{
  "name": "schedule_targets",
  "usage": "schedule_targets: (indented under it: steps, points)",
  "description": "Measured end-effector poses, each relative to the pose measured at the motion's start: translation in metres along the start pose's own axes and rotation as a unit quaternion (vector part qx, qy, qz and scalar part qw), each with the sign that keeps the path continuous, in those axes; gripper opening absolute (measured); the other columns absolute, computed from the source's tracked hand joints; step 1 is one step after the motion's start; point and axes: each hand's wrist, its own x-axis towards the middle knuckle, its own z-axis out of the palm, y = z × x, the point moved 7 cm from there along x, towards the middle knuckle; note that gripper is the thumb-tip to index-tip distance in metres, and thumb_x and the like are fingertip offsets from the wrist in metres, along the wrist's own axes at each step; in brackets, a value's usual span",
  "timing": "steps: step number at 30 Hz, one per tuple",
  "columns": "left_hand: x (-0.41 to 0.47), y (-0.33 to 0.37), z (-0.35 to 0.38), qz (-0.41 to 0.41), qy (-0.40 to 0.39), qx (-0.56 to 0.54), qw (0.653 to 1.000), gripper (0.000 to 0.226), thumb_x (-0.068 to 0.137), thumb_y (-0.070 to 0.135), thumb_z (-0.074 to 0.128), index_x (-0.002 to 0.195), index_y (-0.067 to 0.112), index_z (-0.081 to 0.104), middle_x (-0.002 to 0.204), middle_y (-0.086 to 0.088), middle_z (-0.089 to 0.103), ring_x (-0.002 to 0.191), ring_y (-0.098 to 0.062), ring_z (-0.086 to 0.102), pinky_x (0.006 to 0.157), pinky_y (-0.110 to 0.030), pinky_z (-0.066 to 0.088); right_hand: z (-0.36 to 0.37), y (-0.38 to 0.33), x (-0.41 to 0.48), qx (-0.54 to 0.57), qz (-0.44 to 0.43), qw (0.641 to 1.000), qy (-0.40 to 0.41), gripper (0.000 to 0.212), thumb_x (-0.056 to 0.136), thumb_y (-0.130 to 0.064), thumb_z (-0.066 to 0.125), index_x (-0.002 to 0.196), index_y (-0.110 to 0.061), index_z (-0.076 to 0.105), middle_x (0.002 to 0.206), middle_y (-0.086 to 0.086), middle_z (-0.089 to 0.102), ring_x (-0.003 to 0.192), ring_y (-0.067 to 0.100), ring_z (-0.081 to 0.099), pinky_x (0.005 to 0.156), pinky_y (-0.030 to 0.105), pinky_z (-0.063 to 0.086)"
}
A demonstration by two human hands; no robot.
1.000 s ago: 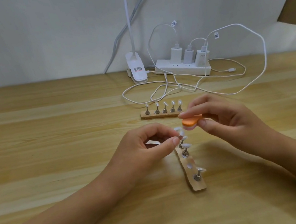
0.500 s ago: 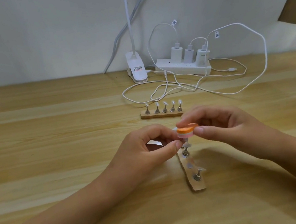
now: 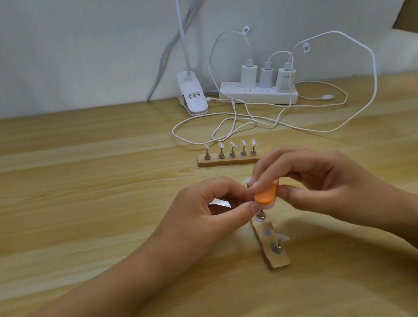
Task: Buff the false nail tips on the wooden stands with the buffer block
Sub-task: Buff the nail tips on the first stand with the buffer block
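Above the near stand, right grip pinches buffer block, hiding the tip left grip pinches.

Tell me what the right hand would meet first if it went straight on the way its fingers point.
Likely the fingertips of the left hand, apparently pinching a peg just beside the buffer block the right hand holds; depth is unclear.

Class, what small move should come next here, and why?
Probably a short stroke of the buffer block across the nail tip hidden under it. The right hand pinches the block over the near stand; the left hand pinches right beside it, seemingly steadying that tip.
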Motion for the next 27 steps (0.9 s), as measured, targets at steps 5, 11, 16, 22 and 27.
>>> schedule_targets:
  steps: [5, 11, 16, 22, 27]
  points:
    - [0.001, -0.003, -0.001, -0.008, -0.004, -0.002, 1.0, 0.007, 0.083, 0.018, 0.073, 0.083, 0.025, 0.076, 0.085, 0.004, 0.072, 0.079, -0.004, 0.063, 0.068, -0.014, 0.048, -0.005, 0.002, 0.001, -0.007, 0.006, 1.0, 0.028, 0.025, 0.086, 0.006, 0.059, 0.102, -0.008, 0.072, 0.104, 0.003, 0.068, 0.102, 0.025, 0.065, 0.091, 0.028, 0.048]
    - [0.001, -0.002, 0.0, -0.011, -0.011, 0.007, 1.0, 0.005, 0.084, 0.017, 0.073, 0.087, 0.019, 0.076, 0.086, 0.003, 0.072, 0.081, -0.005, 0.063, 0.068, -0.014, 0.048, -0.004, 0.001, 0.001, -0.014, 0.006, 0.999, 0.032, 0.026, 0.085, 0.007, 0.059, 0.1, -0.009, 0.073, 0.101, 0.004, 0.069, 0.1, 0.025, 0.065, 0.09, 0.031, 0.048]
    - [0.001, 0.001, 0.001, -0.006, -0.014, -0.009, 1.0, 0.013, 0.077, 0.034, 0.071, 0.084, 0.024, 0.075, 0.084, 0.004, 0.071, 0.08, -0.005, 0.062, 0.069, -0.016, 0.048, 0.004, -0.005, 0.001, -0.033, -0.016, 0.999, 0.024, 0.019, 0.087, -0.003, 0.06, 0.099, -0.007, 0.074, 0.102, 0.003, 0.068, 0.098, 0.025, 0.065, 0.089, 0.031, 0.05]
    - [0.002, -0.004, -0.003, -0.017, 0.003, -0.015, 1.0, 0.004, 0.079, 0.027, 0.073, 0.081, 0.03, 0.074, 0.087, 0.002, 0.071, 0.085, -0.009, 0.065, 0.075, -0.021, 0.054, -0.029, 0.002, -0.003, -0.121, 0.002, 0.974, 0.192, 0.03, 0.089, 0.005, 0.065, 0.104, -0.021, 0.071, 0.105, -0.005, 0.067, 0.105, 0.017, 0.065, 0.098, 0.033, 0.05]
    - [0.002, -0.007, -0.005, -0.021, 0.017, -0.017, 0.999, 0.006, 0.078, 0.028, 0.071, 0.081, 0.032, 0.074, 0.087, 0.002, 0.07, 0.084, -0.008, 0.064, 0.078, -0.03, 0.055, -0.019, -0.009, -0.001, -0.066, -0.031, 0.986, 0.149, 0.024, 0.088, -0.015, 0.061, 0.11, -0.015, 0.07, 0.109, 0.003, 0.065, 0.106, 0.023, 0.065, 0.097, 0.032, 0.049]
